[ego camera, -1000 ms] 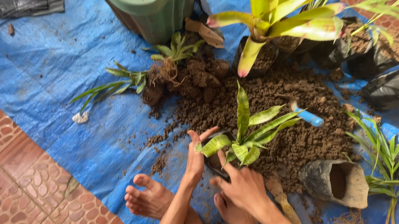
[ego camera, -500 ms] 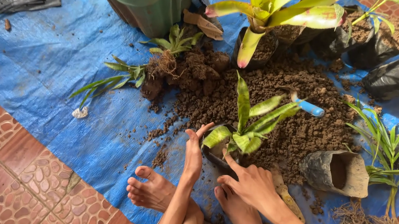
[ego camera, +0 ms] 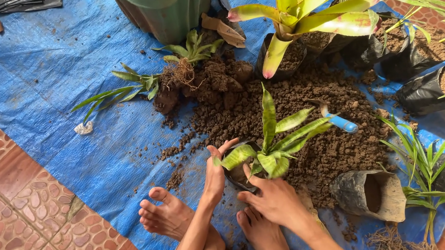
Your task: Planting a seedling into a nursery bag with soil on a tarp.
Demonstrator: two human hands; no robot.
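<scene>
A blue tarp (ego camera: 45,66) covers most of the tiled floor (ego camera: 6,219), and a wide heap of dark soil (ego camera: 299,117) lies across its middle. A green pot (ego camera: 166,9) stands at the far edge, with a large yellow-green plant (ego camera: 309,5) in a black bag just beside it on the right. An empty black nursery bag (ego camera: 370,195) lies on its side near the heap. Two uprooted seedlings (ego camera: 162,76) lie on the tarp at the heap's left end. A blue-handled trowel (ego camera: 335,118) sticks in the soil.

At the heap's near edge sits a small striped-leaf plant (ego camera: 274,141) in a small black bag (ego camera: 237,176). The left hand (ego camera: 215,170) presses flat against the bag's left side, fingers straight and together. The right hand (ego camera: 271,200) cups its near side, fingers curled around it.
</scene>
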